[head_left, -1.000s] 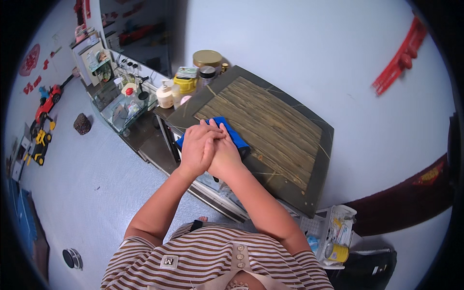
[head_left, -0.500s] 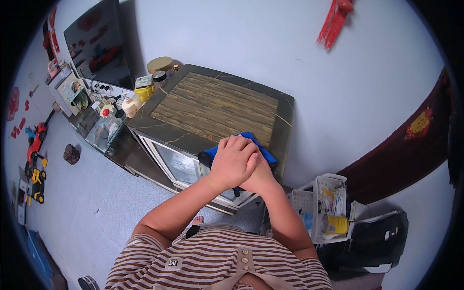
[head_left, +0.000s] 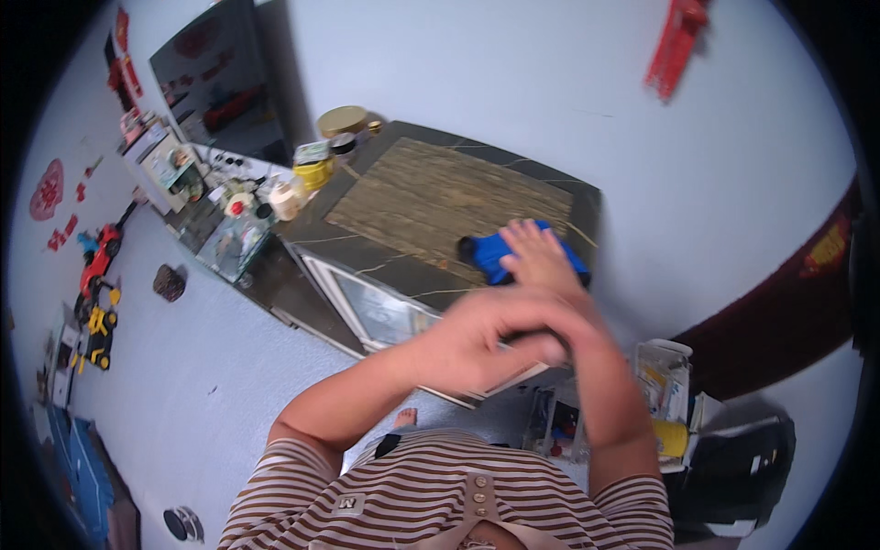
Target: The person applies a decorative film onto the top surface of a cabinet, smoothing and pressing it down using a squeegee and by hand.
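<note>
A blue, soft-looking thing with a dark rounded end [head_left: 486, 251] lies at the near right of the cabinet top [head_left: 422, 206]; its exact kind I cannot make out. My right hand [head_left: 539, 252] rests on it palm down, with the fingers stretched and a little spread. Closer to me, my left hand [head_left: 495, 335] crosses over my right arm. It is smeared by motion, its fingers curving around my right wrist and the thumb on the near side.
On the left, a yellow container [head_left: 313, 172], pump bottle [head_left: 286, 200] and gold-lidded jar [head_left: 342, 121] stand beside the cabinet top. A white basket [head_left: 665, 356] stands at the right. Toy vehicles [head_left: 99, 307] and a dark lump [head_left: 169, 283] lie on the floor.
My hands, stacked before, have come apart: the left slid back to my right wrist, while the right now lies flat on the blue thing. The whole view has shifted.
</note>
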A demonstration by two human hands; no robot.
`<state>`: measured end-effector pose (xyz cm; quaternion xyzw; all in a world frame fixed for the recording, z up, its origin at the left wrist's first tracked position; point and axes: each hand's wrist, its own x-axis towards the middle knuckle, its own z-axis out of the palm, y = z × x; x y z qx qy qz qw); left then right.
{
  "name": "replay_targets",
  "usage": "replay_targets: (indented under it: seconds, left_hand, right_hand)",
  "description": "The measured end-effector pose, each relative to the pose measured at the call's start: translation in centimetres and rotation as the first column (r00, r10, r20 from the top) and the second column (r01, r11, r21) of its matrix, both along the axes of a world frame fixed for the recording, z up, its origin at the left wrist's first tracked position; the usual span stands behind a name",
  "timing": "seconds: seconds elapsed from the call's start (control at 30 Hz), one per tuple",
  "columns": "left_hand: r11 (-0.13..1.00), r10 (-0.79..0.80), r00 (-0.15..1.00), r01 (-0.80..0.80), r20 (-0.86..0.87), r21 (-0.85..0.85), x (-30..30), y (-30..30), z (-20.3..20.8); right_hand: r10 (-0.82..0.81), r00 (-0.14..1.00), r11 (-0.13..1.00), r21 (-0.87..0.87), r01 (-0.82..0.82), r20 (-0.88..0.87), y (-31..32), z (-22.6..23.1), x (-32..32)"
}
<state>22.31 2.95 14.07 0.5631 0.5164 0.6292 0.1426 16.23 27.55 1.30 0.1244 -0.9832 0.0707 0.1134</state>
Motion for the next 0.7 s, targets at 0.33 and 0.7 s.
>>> replay_targets:
  seconds: [0.33, 0.7]
  left_hand:
    - [0.143, -0.809, 0.587, 0.265, -0.042, 0.953, 6.7, 2.4, 6.7]
    - [0.409, -0.877, 0.478, 0.797, -0.050, 0.445, -3.3, -4.4, 5.7]
  right_hand:
    - [-0.332, 0.943, 0.943, 0.012, 0.332, 0.000, 6.9, 0.2, -9.1]
    - [-0.457, 0.889, 0.889, 0.033, 0.456, 0.022, 3.7, 1.2, -7.3]
